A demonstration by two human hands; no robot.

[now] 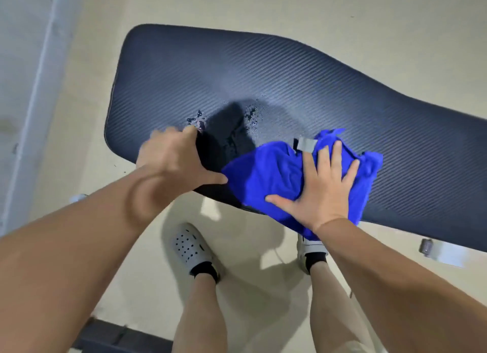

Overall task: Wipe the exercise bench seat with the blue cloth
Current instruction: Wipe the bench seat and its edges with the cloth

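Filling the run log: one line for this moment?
right hand: flat on blue cloth | left hand: over bench seat, blurred | droplets: unwiped

A pale beige floor (263, 15) fills the view, and along its left edge a white strip (39, 94) runs at the foot of a light grey wall (18, 50). Near the floor's lower middle stands a white clog (188, 246) with round holes, worn over a black sock (205, 271); to its right is a second white shoe (312, 244), partly hidden. A dark bar (118, 337) lies at the floor's lower left edge.
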